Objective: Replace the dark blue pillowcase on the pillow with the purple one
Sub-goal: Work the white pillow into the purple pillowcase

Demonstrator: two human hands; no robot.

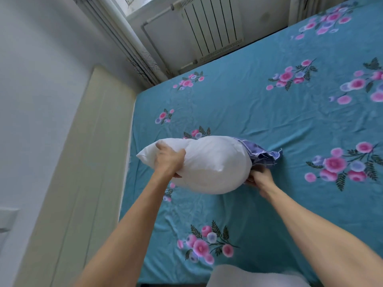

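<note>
A bare white pillow (pixel 211 164) is held above the bed near its left edge. My left hand (pixel 169 160) grips the pillow's left end, thumb on top and fingers curled underneath. A bunched blue-purple pillowcase (pixel 263 155) with white stitching sits at the pillow's right end, covering only that tip. My right hand (pixel 259 179) holds the pillowcase's lower edge, just under the pillow's right end; its fingers are partly hidden by the fabric. No other pillowcase is in view.
The bed is covered by a teal sheet (pixel 269 112) with pink flower prints. A cream headboard (pixel 89 162) runs along the left. A white radiator (pixel 209 27) stands on the wall beyond the bed. Something white (pixel 255 276) lies at the bottom edge.
</note>
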